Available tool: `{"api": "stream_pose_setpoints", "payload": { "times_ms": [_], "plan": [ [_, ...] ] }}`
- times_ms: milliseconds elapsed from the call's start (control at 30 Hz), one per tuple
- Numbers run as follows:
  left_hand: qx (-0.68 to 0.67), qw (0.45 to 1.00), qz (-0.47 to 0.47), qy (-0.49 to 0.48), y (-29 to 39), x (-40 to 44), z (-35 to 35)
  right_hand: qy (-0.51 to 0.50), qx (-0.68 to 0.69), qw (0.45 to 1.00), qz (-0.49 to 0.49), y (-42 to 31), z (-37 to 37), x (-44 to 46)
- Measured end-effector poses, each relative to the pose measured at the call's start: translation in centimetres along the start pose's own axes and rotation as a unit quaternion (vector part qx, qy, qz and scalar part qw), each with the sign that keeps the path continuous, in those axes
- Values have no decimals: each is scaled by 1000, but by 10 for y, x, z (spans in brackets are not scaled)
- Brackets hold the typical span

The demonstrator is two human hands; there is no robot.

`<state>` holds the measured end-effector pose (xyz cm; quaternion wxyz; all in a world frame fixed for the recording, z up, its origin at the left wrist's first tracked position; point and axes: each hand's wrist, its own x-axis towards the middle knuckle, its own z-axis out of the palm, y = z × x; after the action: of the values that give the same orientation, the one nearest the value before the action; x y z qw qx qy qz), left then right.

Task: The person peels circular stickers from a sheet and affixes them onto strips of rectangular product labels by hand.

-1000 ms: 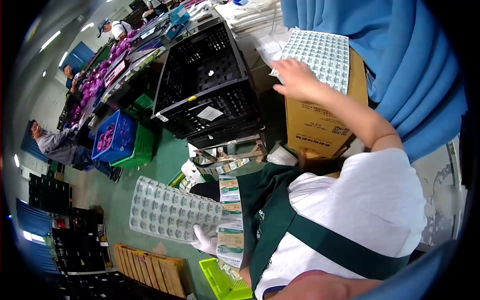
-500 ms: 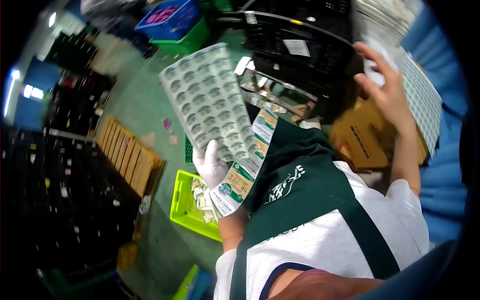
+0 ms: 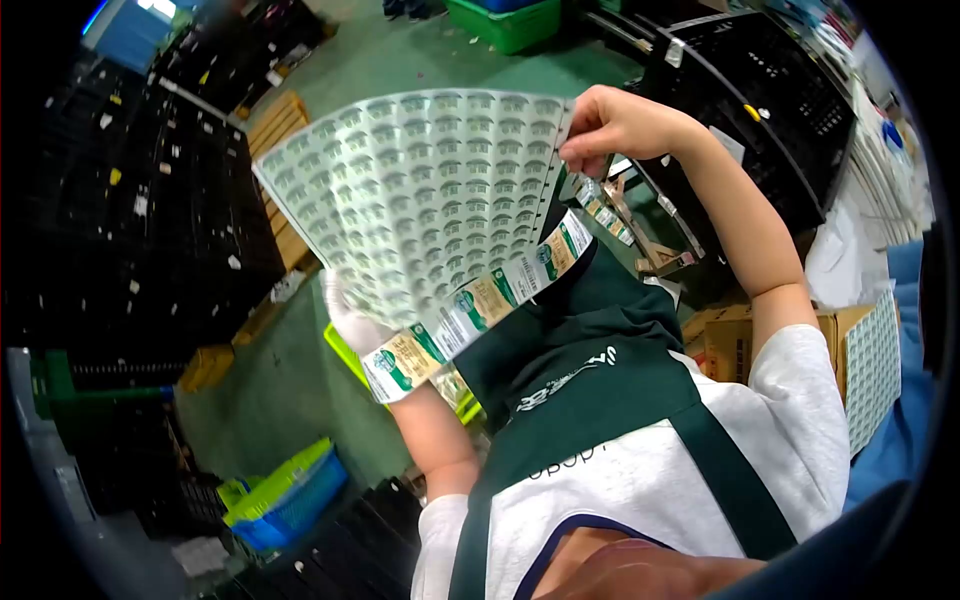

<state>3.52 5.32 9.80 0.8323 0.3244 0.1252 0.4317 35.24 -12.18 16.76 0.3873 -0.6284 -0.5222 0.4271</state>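
Observation:
A large pale sheet of stickers, printed with rows of small dark green round marks, spreads in front of my chest, bowed slightly. My left hand, in a white glove, grips its lower left edge; most of its fingers are hidden behind the paper. The same hand also holds a strip of printed labels in green, white and tan, running along the sheet's lower edge. My bare right hand pinches the sheet's upper right corner between thumb and fingers.
Stacked black crates stand at the left, more black crates at the upper right. A yellow-green basket sits below my left hand. A cardboard box and another sticker sheet are at my right. Wooden pallets lie beyond.
My right hand has come from the far right to the sheet and taken hold of its corner. The sheet has turned and is spread wider. The camera view has shifted.

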Motion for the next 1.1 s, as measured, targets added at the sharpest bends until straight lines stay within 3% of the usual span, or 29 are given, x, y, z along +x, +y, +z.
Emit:
{"api": "stream_pose_setpoints", "payload": {
  "times_ms": [33,67,100,167,300,367,433,500,567,633,733,767,867,900,967,1033,1067,1100],
  "plan": [
    [-67,996,25,-52,0,4,-12,5,46,998,-34,10,2,8],
    [-239,961,-50,-127,-3,7,-32,0,73,996,-41,25,3,16],
    [-148,989,-19,19,-13,5,-53,-2,97,994,-50,39,8,23],
    [-108,970,59,210,-38,-2,-37,43,169,982,-71,52,33,34],
    [-177,982,-67,20,-76,-36,-60,119,289,950,-16,71,82,45],
    [101,987,-5,126,-97,-47,-39,144,347,927,-8,87,105,45],
    [124,976,1,179,-96,-53,-19,162,368,916,10,98,124,44],
    [229,960,-31,155,-100,-53,-38,159,380,911,34,111,135,36],
    [263,954,13,143,-101,-53,-33,166,331,928,43,117,135,26],
    [298,947,17,115,-98,-51,-37,229,300,926,-20,121,128,22],
    [368,921,16,125,-92,-54,-34,194,271,935,-120,122,113,18],
    [396,910,33,116,-91,-48,-30,194,185,950,-159,127,108,18],
    [461,885,37,56,-77,-40,-36,141,98,982,-77,109,87,7],
    [396,917,42,31,-76,-37,-37,177,-42,972,-148,112,79,9],
    [506,861,16,39,-57,-33,-18,189,-85,957,-203,104,69,11],
    [570,820,21,51,-45,-32,3,178,-117,963,-164,79,57,4],
    [507,858,77,42,-44,-30,18,174,-127,965,-146,66,51,2],
    [530,841,102,30,-36,-30,28,186,-119,963,-156,57,47,-1]
  ]
}}
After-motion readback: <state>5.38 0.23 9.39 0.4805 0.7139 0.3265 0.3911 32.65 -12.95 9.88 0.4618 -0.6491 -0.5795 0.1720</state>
